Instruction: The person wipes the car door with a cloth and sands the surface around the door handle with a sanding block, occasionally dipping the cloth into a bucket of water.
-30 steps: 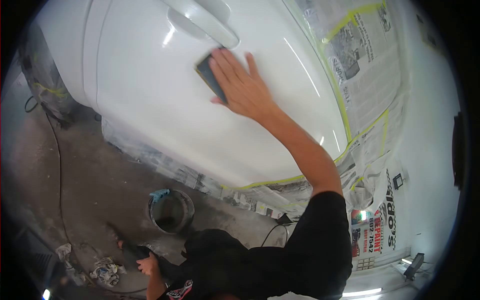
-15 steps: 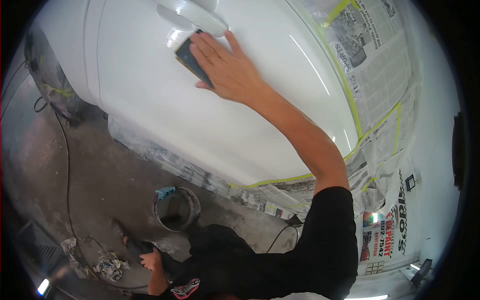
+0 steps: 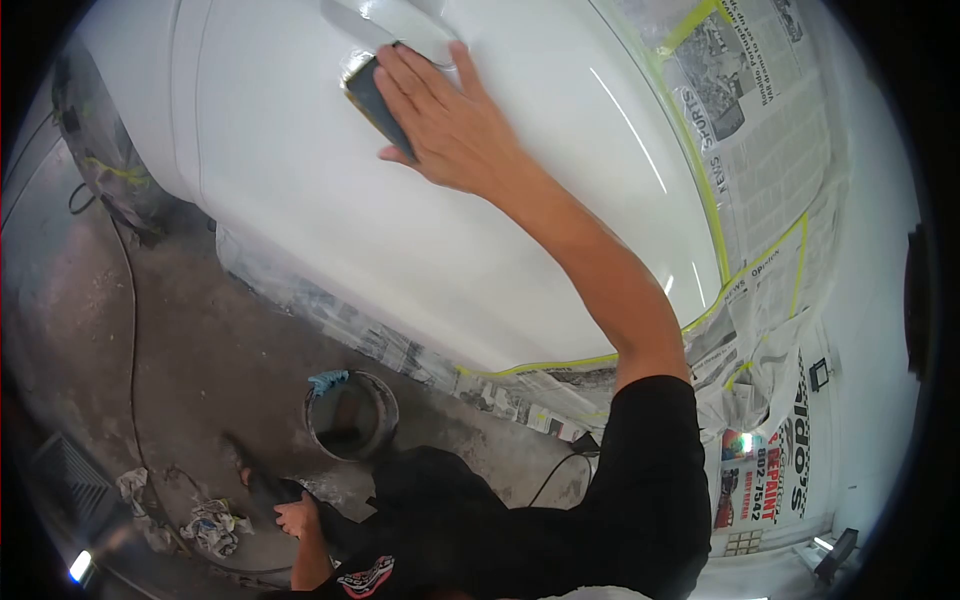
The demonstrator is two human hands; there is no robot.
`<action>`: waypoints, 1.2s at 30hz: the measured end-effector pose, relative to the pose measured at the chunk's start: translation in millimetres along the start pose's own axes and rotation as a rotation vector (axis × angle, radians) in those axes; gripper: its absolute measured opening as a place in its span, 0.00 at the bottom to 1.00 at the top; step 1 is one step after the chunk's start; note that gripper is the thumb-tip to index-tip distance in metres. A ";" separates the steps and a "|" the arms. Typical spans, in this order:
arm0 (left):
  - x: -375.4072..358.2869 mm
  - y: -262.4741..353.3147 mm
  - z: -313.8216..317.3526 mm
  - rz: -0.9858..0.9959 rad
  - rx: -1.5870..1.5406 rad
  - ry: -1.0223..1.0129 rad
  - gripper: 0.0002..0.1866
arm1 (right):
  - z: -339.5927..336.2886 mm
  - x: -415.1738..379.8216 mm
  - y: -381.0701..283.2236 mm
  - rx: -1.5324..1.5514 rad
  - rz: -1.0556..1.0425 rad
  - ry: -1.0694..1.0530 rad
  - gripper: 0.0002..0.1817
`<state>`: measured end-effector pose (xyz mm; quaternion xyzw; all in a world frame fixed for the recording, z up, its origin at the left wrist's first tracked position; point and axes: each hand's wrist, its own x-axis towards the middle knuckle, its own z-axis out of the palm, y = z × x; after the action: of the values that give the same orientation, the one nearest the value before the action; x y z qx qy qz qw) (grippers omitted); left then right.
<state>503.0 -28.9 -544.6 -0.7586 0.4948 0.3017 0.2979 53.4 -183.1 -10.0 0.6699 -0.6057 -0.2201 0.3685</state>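
My right hand [image 3: 450, 130] presses a dark grey sanding block [image 3: 375, 100] with a yellowish edge flat against a white car door [image 3: 400, 240]. Most of its fingers lie over the block, and one digit stands apart near the door handle [image 3: 410, 30]. The thumb shows at the block's lower edge. Low on the left, my left hand [image 3: 297, 517] rests on my dark-clothed leg, its fingers small in view and laid over the cloth.
A bucket [image 3: 391, 415] of dark liquid stands on the concrete floor, with a blue cloth [image 3: 327, 382] over its rim. Newspaper [image 3: 760, 150] and yellow-green tape [image 3: 712, 235] mask the car's edges. A hose [image 3: 133, 330] and crumpled paper [image 3: 217, 527] lie on the floor.
My right hand and the sanding block have slid slightly up and left on the door, closer to the handle. My left hand stays on my leg.
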 end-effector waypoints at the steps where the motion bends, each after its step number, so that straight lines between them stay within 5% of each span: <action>1: -2.3 1.6 -1.0 -0.002 -0.016 0.000 0.48 | 3.0 10.7 0.0 0.005 -0.006 0.034 0.46; 5: -6.5 -1.4 -7.6 -0.013 -0.048 0.000 0.48 | -12.5 -33.3 6.0 0.002 -0.009 -0.085 0.44; 36: -2.5 4.3 -14.2 0.013 -0.043 -0.026 0.50 | -1.9 3.2 2.9 -0.006 0.017 0.019 0.43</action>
<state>500.5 -39.5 -534.3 -0.7576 0.4891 0.3241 0.2859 53.5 -185.8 -6.1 0.6656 -0.6073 -0.2125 0.3783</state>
